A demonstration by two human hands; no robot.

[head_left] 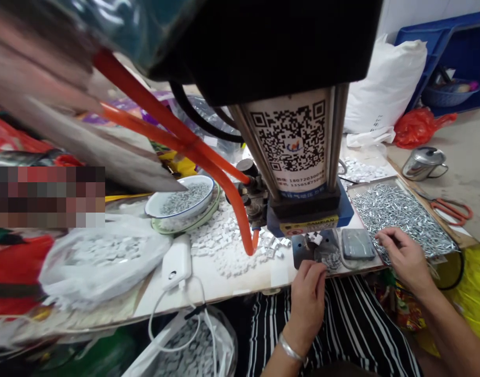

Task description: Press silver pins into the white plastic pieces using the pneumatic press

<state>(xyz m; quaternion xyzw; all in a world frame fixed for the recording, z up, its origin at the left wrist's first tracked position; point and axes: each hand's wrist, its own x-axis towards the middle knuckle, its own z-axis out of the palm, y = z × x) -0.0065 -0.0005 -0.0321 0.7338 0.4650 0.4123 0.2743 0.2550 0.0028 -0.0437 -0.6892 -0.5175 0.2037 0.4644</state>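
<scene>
My left hand (308,287), with a metal bangle on the wrist, is at the front of the press base (301,252). Its fingers are bent together beside a small heap of metal pins (333,260); whatever they pinch is hidden. White plastic pieces (315,238) lie under the press head (306,222). My right hand (408,257) hovers at the left front of a tray of metal pins (404,217), thumb and fingertips drawn together. Anything between them is too small to make out. A grey box (357,244) sits between the two hands.
Orange air hoses (208,162) run to the press. Loose white pieces (232,246) cover the table's middle. Left stand a bowl of pins (185,199), a white power bank (177,262) and a plastic bag (102,256). Orange-handled scissors (447,207) and a metal mug (424,163) are right.
</scene>
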